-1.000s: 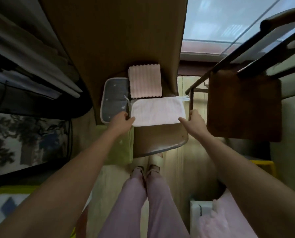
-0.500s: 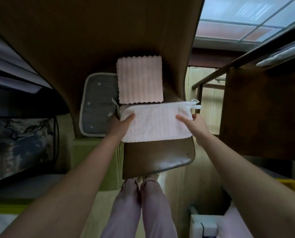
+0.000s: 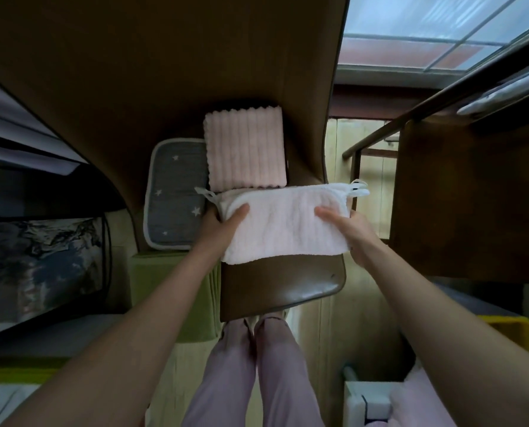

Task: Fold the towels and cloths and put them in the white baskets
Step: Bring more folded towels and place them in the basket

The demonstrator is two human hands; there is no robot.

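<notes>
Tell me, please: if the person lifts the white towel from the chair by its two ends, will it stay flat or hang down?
The white towel would probably sag between the left hand and right hand: it looks like soft terry, folded in layers. It likely weighs little. The layers might slide apart, since only the thumbs pinch them.

white towel (image 3: 288, 223) | pink ribbed cloth (image 3: 246, 149) | grey star-print mat (image 3: 175, 192)

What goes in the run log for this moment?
phase: folding | left hand: grips white towel left end | right hand: grips right end | pink ribbed cloth: folded behind | basket: not reached
</notes>
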